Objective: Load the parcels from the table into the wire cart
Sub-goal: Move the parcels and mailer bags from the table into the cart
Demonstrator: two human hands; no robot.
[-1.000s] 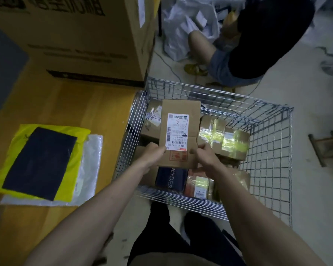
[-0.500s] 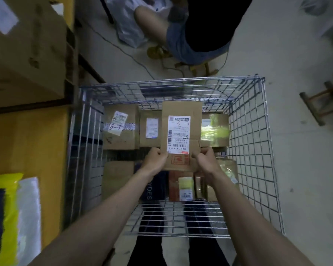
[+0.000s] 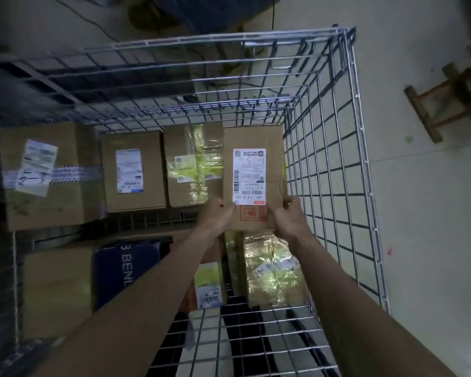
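Observation:
I hold a flat brown cardboard parcel [image 3: 256, 142] with a white shipping label, low inside the wire cart [image 3: 356, 110] at its far right corner. My left hand [image 3: 215, 216] grips its near left corner and my right hand [image 3: 290, 216] grips its near right corner. The parcel lies beside a box wrapped in yellow tape [image 3: 195, 164]. Whether it rests on anything beneath cannot be told.
Other parcels fill the cart: a large taped box [image 3: 46, 175] at far left, a small labelled box [image 3: 133, 170], a dark blue box [image 3: 120, 268], a shiny yellow-taped parcel [image 3: 272, 268] under my right wrist. A wooden stool [image 3: 446, 96] stands on the floor at right.
The parcel has gone down and to the right into the cart's far right corner, both hands still on it. My view has dropped closer over the cart; the table has left view.

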